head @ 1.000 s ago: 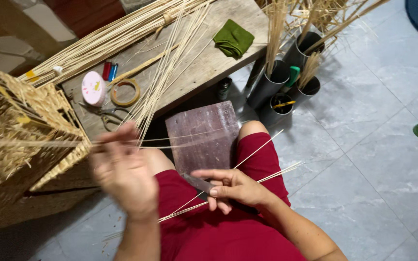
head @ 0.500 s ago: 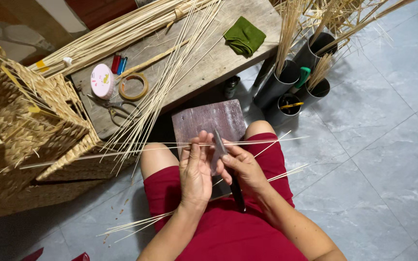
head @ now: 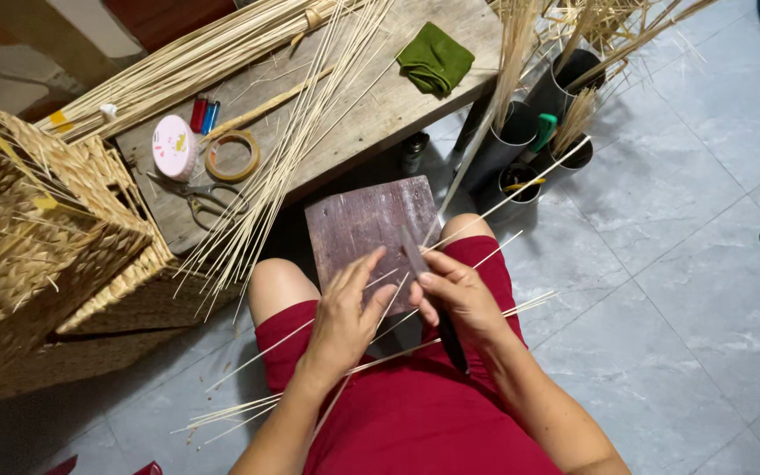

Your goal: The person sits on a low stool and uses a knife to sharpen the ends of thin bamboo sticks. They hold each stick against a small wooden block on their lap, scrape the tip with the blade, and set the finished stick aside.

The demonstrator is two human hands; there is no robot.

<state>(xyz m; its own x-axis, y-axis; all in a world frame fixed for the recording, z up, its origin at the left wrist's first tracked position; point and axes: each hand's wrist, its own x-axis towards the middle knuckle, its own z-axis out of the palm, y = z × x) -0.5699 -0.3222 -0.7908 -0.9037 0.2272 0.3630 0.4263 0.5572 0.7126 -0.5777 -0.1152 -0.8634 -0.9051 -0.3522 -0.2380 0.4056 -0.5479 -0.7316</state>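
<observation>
- Two hands are at work over one dark, square wooden board [head: 369, 224] that rests on the person's knees.
- One long thin cane strip [head: 494, 204] runs slantwise across the board, from the lap up toward the pots; a few more loose strips [head: 485, 315] lie across the red shorts.
- The left hand [head: 345, 317] lies flat, fingers stretched forward, pressing the strip down on the board's near edge.
- The right hand [head: 459, 295] is closed round one knife [head: 437, 303], its blade lying on the strip just beside the left fingertips, its dark handle pointing back along the wrist.
- On the wooden table [head: 371, 114] beyond the knees: one big bundle of canes [head: 195, 57], one spread fan of thin strips [head: 292, 149], one folded green cloth [head: 435, 60], one round pink tin [head: 173, 147], one roll of tape [head: 232, 155], one pair of scissors [head: 204, 198], and two small lighters [head: 204, 114], red and blue.
- At least three dark pots [head: 565, 79] of canes stand on the tiled floor to the right of the table.
- Woven baskets [head: 54, 237] crowd the left side, close against the table's end.
</observation>
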